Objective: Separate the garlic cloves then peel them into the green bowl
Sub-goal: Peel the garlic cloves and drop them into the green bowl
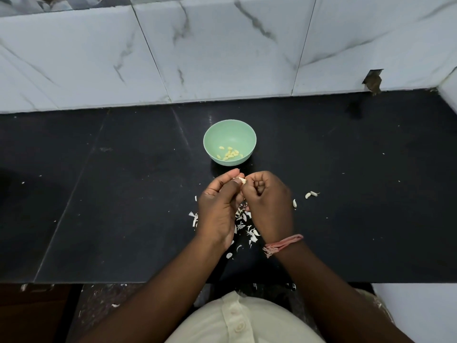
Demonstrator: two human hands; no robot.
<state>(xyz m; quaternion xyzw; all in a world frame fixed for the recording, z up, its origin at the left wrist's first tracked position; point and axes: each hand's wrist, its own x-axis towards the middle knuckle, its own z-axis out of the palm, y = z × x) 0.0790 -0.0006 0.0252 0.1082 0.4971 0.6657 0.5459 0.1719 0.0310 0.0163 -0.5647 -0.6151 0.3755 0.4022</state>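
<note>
A: Head view, the only one. What could go wrong from here?

B: The clove is small and pinched between the two hands above the bench, just short of the bowl. If a finger slips while the skin is pulled, I'd judge the clove could drop into the skins under the hands and get lost among them. Bits of skin could also stick to it and go into the bowl with the peeled cloves.

A: Where does the clove sit relative to the fingers?

B: The left hand has thumb and fingers curled round it, with only its pale tip showing. The right hand is curled too, its fingers touching that tip, seemingly nipping the skin. How much skin is left I cannot tell.

A: And the rest of the garlic?

B: Three unpeeled cloves lie on the bench just right of the right hand, towards the right edge. The bowl stands mid-bench, nearer the back edge, holding about ten peeled ones. So the task looks well along, with a few cloves left.
</note>
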